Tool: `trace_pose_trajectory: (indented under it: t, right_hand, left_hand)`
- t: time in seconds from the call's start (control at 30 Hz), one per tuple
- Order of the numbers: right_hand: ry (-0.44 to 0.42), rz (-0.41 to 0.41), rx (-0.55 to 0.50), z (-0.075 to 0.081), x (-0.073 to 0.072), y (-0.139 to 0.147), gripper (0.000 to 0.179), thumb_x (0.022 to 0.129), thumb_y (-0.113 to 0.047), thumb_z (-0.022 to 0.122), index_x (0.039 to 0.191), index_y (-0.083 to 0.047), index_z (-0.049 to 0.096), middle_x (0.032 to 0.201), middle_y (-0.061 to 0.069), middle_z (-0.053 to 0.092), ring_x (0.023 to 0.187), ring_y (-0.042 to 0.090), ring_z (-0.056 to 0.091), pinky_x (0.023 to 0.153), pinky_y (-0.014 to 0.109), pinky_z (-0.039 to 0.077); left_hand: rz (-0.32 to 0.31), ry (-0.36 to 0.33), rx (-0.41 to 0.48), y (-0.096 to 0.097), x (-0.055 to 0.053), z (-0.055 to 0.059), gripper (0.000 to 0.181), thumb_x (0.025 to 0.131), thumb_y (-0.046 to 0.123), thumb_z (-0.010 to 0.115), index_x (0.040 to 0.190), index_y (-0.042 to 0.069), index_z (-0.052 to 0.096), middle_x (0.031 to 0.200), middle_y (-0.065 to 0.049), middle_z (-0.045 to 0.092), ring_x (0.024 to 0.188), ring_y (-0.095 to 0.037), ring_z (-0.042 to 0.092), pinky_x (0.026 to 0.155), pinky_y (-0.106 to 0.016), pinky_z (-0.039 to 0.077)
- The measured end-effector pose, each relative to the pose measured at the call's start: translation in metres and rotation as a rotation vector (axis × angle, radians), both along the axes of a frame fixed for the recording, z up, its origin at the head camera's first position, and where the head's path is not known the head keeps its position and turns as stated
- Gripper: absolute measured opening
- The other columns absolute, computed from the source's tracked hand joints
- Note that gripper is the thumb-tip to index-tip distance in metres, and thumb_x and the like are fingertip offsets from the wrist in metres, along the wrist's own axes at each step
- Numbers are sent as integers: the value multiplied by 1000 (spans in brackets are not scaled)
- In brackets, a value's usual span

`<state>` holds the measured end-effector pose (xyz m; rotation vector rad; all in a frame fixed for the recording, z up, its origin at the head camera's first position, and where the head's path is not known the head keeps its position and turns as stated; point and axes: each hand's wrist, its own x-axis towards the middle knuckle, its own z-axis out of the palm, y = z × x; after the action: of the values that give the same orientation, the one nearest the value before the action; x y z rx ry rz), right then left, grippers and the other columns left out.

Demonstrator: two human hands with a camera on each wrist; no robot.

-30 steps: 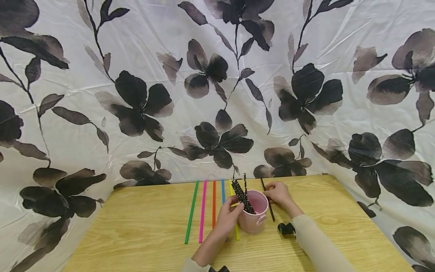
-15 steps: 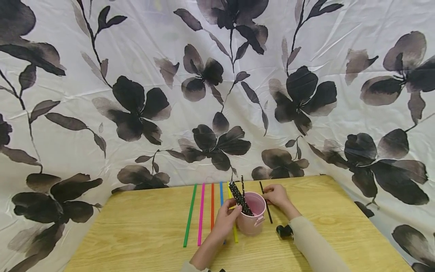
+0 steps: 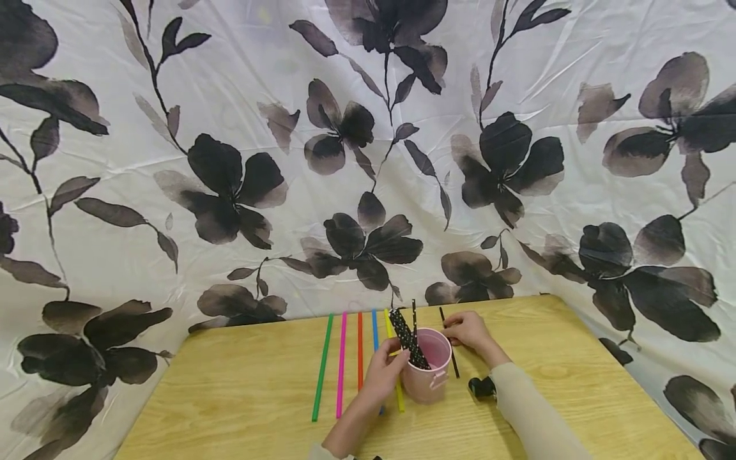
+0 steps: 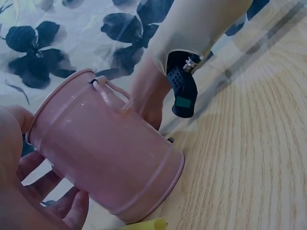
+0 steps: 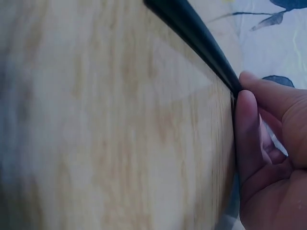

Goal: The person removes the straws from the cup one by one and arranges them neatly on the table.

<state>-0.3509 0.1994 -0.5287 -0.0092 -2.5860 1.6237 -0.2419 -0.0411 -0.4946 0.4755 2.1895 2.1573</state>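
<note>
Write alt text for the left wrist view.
A left hand grips a pink bucket standing on a wooden table. Behind it is the other arm in a cream sleeve, with a black wrist device.

1. The counter (image 3: 230, 396) lies bare left of the straws (image 3: 340, 364) and right of the sleeve (image 3: 529, 409).
2. The cup (image 3: 425, 374) and straws crowd the middle.
3. The curtain (image 3: 230, 160) walls off the back and both sides.

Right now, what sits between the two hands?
In the head view the pink bucket, holding dark straws, stands between the left hand and right hand.
</note>
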Motion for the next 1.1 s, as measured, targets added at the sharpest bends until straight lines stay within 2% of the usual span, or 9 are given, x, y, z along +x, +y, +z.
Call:
trace_pose_trajectory:
  t: [0.1,0.13,0.23,0.7,0.93,1.1]
  right_hand:
    - [8,24,4,1,-2,-1,23,76,-2,80,97,5,72,74,6,67,51,12,59,50,26,53]
    - [11,31,5,1,-2,-1,24,76,-1,79,98,6,72,74,6,67,51,12,59,50,26,53]
    - [10,45,-6,1,-4,-1,25,77,-1,79,99,6,71,75,7,67,52,12,60,50,26,53]
    - [22,26,26,-2,-5,-2,26,77,-4,80,99,6,71,76,7,67,53,12,61,50,26,53]
    - [1,23,7,-5,-4,-3,26,78,-4,79,101,6,71,77,8,67,54,11,60,51,25,53]
    - [9,8,-31,-5,-5,-4,33,77,-4,80,106,8,69,84,12,70,55,13,62,51,27,54]
  left_hand:
    - [12,-5,-4,-1,0,-1,42,100,20,55,132,-6,48,128,-20,54,112,-33,56,92,-41,47]
    - [17,-6,-2,-1,-2,-6,43,100,22,55,133,-5,48,128,-19,53,112,-32,56,92,-39,48]
    - [27,8,2,0,0,-5,43,99,22,55,132,-5,49,128,-18,53,111,-31,57,91,-37,48]
    - [3,17,12,1,3,-7,44,101,22,53,134,-5,47,130,-20,51,114,-32,55,91,-38,48]
    - [16,1,-10,0,4,-7,45,101,25,54,135,-3,47,131,-19,51,114,-32,55,93,-42,48]
    - [15,6,-9,-2,3,-5,45,101,25,54,135,-3,47,131,-19,52,114,-32,55,93,-43,48]
